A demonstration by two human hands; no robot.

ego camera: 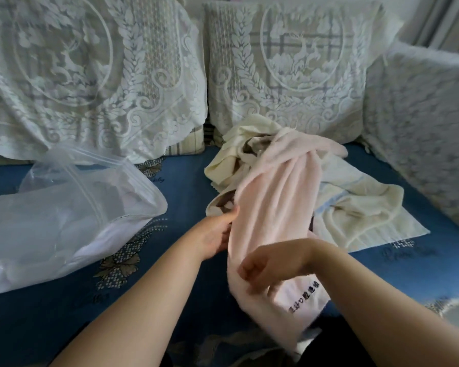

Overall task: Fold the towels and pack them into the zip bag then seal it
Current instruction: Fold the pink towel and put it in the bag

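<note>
A long pale pink towel [276, 192] with dark embroidered characters near its lower end runs from the towel heap toward me. My left hand [217, 231] grips its left edge about halfway along. My right hand [268, 263] pinches the towel lower down, fingers curled into the cloth. Behind lies a heap of cream towels [239, 149], and a cream towel with pale blue stripes [355, 207] is spread on the right. A clear plastic zip bag [72, 207] lies at left, its zip mouth open, with white and pinkish cloth inside.
Everything rests on a blue patterned sofa seat [186, 181]. Lace-covered back cushions [90, 75] stand behind, and a lace-covered armrest [421, 128] closes off the right side. Something dark lies at the bottom edge near my lap.
</note>
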